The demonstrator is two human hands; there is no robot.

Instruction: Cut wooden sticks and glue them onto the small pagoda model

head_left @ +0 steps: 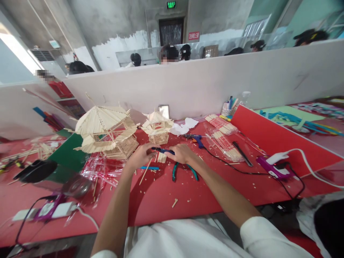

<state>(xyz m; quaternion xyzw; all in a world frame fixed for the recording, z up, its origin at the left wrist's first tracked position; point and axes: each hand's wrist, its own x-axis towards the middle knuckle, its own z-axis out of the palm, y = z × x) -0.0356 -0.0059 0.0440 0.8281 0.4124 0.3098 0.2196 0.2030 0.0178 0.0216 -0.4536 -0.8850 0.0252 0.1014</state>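
Between both hands, a little above the table, is a slim dark blue object (162, 150) whose kind I cannot make out. My left hand (141, 156) has its fingers closed on the far-left end, and my right hand (182, 153) grips the right end. Below them lie several short wooden sticks (161, 158), a longer stick (145, 171) and a blue strip (149, 168). Green-handled pliers (194, 173) rest on the table just under my right wrist. Behind my hands stands a small pavilion of wooden sticks (158, 125), with a larger stick pavilion (107, 129) to the left.
A blue glue gun (198, 139) with a black cord lies to the right, near bagged stick bundles (227, 143). A purple power strip (276, 170) and red board (282, 136) stand farther right. At left are a clear bottle (76, 186) and green board (67, 152). Scraps dot the red table (161, 200).
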